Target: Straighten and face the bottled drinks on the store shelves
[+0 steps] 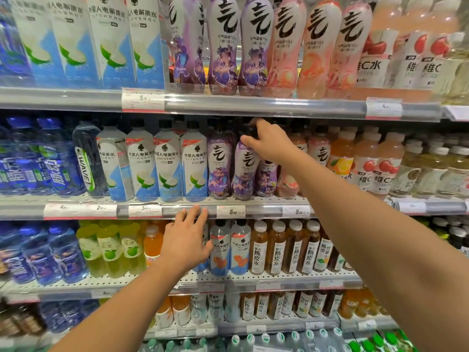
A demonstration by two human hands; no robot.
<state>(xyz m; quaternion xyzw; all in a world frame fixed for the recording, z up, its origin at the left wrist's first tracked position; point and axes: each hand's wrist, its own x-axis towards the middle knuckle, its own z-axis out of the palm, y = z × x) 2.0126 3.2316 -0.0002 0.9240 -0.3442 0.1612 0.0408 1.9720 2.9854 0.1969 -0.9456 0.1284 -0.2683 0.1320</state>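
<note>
The right hand has its fingers clamped on the black cap of a waisted purple bottle with a glossy printed sleeve, standing at the front of the middle shelf between two like bottles, tightly packed. The left hand has its fingers straight and a little apart, tips against the shelf's clear plastic price rail, palm before white-and-blue bottles below. Amber tea bottles stand just right of these. The shelf above hangs low over the caps.
</note>
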